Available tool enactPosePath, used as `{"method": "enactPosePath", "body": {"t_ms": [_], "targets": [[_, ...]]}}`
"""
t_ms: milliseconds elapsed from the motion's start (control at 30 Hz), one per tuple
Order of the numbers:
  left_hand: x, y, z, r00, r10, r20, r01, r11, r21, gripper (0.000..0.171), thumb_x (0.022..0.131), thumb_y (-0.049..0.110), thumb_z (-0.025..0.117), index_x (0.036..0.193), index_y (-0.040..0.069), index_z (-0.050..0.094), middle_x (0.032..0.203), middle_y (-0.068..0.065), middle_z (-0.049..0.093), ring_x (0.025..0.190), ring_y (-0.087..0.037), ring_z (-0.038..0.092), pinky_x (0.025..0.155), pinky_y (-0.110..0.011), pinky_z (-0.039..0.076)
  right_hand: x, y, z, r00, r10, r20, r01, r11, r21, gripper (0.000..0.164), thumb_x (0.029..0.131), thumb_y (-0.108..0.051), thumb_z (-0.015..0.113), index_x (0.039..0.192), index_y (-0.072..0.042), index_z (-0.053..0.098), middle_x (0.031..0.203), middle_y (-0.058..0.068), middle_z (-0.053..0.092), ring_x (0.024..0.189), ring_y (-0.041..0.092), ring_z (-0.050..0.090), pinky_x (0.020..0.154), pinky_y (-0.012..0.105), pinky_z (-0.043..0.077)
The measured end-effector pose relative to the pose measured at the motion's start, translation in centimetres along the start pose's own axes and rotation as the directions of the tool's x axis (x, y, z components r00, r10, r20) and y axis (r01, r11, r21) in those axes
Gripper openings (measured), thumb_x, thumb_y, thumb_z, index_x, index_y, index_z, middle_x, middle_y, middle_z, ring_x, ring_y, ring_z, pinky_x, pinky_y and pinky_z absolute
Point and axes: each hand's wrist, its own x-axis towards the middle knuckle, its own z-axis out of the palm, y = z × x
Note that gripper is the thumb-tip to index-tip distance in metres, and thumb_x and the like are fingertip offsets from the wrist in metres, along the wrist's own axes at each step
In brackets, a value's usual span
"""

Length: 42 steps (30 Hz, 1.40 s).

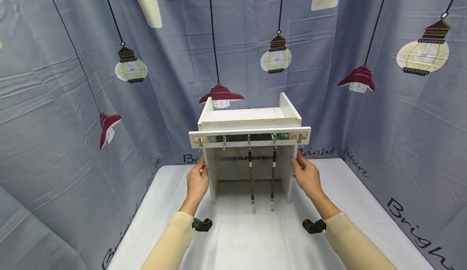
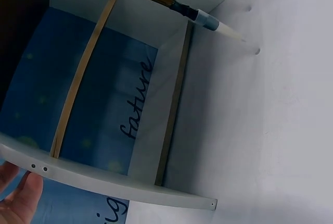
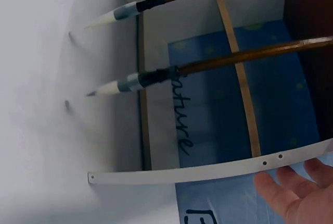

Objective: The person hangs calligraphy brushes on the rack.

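A white wooden rack stands on the table, with a front rail bearing several metal hooks. Two calligraphy brushes hang tip-down from it: the left brush and the right brush. My left hand touches the outer face of the left side panel, its fingertips against the board below two small holes. On the opposite side, my right hand rests its fingers along the outside of the right side panel. Neither hand wraps round a brush.
An open-topped tray section forms the rack's top. The white table extends in front and to both sides. Blue-grey curtains printed with lamps enclose the back and sides. A black wrist device sits on each forearm.
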Motion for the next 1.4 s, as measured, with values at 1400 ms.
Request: {"method": "enactPosePath", "body": {"t_ms": [1400], "targets": [[-6.3, -10.2, -2.8, 0.93, -0.365, 0.046, 0.346, 0.91, 0.228, 0.06, 0.091, 0.031, 0.076, 0.141, 0.004, 0.06, 0.121, -0.026, 0.068, 0.112, -0.047, 0.063, 0.091, -0.06, 0.051, 0.4, -0.6, 0.5, 0.997, 0.049, -0.053, -0.051, 0.997, -0.048, 0.059, 0.11, -0.045, 0.043, 0.16, -0.012, 0.037, 0.153, 0.02, 0.051, 0.144, 0.044, 0.045, 0.112, 0.06, 0.044]]}}
